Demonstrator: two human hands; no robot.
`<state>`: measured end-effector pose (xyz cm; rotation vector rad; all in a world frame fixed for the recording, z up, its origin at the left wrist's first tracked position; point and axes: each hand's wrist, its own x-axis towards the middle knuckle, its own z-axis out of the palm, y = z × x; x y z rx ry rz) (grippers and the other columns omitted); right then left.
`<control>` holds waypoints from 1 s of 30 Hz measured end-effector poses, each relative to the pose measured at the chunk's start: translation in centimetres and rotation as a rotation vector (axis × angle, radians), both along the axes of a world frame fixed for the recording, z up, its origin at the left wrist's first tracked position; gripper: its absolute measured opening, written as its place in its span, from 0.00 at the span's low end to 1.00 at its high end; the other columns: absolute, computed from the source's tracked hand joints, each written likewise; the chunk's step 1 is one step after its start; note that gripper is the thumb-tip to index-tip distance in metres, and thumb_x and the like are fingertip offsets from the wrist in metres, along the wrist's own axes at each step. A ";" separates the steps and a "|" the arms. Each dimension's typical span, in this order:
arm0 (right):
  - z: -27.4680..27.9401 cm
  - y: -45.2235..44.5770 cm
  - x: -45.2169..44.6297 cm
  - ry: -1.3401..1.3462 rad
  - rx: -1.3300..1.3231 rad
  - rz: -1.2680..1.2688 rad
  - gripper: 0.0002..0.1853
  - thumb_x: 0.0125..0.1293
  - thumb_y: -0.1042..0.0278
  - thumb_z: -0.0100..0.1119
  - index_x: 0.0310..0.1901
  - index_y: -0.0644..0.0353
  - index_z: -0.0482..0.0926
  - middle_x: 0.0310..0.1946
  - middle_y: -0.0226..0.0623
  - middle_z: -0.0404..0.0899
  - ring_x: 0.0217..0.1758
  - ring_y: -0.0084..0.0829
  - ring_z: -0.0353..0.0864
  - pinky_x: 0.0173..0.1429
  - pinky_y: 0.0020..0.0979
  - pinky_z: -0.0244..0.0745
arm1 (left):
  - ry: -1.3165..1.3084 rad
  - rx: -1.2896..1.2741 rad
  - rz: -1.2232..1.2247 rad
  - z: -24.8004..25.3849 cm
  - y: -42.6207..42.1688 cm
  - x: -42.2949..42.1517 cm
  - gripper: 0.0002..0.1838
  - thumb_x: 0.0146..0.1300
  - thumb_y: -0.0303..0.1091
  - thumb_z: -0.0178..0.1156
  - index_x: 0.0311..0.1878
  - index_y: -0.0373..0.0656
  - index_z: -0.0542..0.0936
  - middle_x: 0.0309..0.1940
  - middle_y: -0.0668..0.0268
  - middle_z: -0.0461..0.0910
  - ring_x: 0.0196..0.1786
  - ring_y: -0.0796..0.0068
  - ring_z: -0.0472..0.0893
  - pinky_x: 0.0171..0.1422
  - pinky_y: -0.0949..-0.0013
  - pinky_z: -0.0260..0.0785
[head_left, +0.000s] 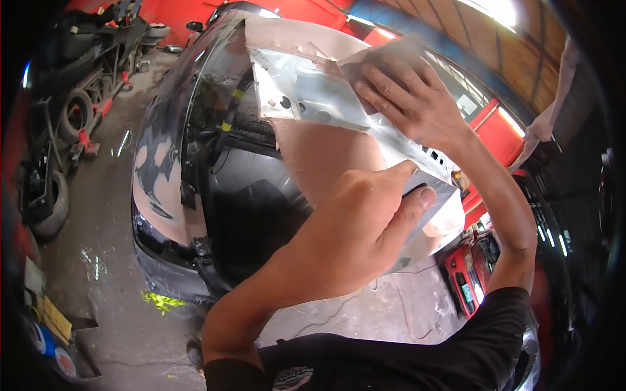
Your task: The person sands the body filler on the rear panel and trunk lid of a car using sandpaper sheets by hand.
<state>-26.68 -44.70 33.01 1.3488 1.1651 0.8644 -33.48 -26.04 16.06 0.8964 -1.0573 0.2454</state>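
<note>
A raised car lid [329, 146], part bare metal and part coated in dull pinkish-tan, stands above the open rear of a dark car [156, 189]. My left hand [355, 225] is closed on the lid's near edge, thumb lying along the grey rim and fingertips hidden. Higher up, my right hand [407, 91] presses a thin grey-brown sheet, apparently sandpaper [353, 73], against the lid's surface. Its fingers lie over the sheet and look slightly blurred. Several holes show in the shiny metal section to the left of that sheet.
Tyres [77, 112] and a red jack [85, 140] line the left wall. A red machine or case [466, 280] stands on the floor to the right. Another person's arm [544, 124] reaches in at the upper right. Yellow-green material [162, 300] lies by the bumper.
</note>
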 end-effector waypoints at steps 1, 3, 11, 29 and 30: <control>-0.1 0.4 0.4 -0.006 -0.032 0.023 0.25 0.60 0.67 0.65 0.61 0.59 0.83 0.60 0.36 0.81 0.64 0.44 0.78 0.67 0.49 0.76 | -0.015 -0.005 0.017 0.0 -0.1 0.1 0.11 0.80 0.31 0.58 0.44 0.30 0.78 0.27 0.61 0.78 0.30 0.79 0.73 0.36 0.68 0.67; 0.0 1.2 1.3 -0.007 -0.100 0.029 0.25 0.60 0.67 0.65 0.60 0.61 0.83 0.62 0.37 0.80 0.66 0.44 0.77 0.68 0.49 0.75 | -0.046 -0.016 0.048 -0.1 -0.2 0.3 0.11 0.80 0.31 0.58 0.44 0.30 0.78 0.26 0.61 0.77 0.28 0.80 0.72 0.34 0.67 0.67; -0.1 2.3 3.4 -0.055 -0.260 -0.003 0.17 0.58 0.66 0.66 0.48 0.63 0.89 0.64 0.39 0.78 0.69 0.46 0.73 0.71 0.48 0.72 | -0.116 -0.127 0.158 0.7 -0.7 0.5 0.11 0.74 0.29 0.59 0.35 0.30 0.75 0.20 0.43 0.76 0.26 0.38 0.80 0.35 0.46 0.70; 0.1 0.0 3.3 -0.267 -0.329 -0.261 0.11 0.57 0.64 0.68 0.39 0.53 0.94 0.69 0.36 0.75 0.70 0.42 0.69 0.75 0.46 0.65 | -0.242 -0.079 0.178 2.6 -0.8 1.9 0.13 0.72 0.30 0.63 0.37 0.28 0.75 0.22 0.41 0.78 0.29 0.40 0.82 0.37 0.47 0.74; 0.1 -0.3 3.3 -0.263 -0.316 -0.257 0.10 0.57 0.64 0.68 0.39 0.52 0.94 0.69 0.36 0.75 0.70 0.42 0.69 0.75 0.45 0.65 | -0.244 -0.078 0.167 2.6 -0.8 1.9 0.14 0.73 0.30 0.63 0.36 0.28 0.75 0.22 0.41 0.78 0.29 0.40 0.82 0.37 0.47 0.74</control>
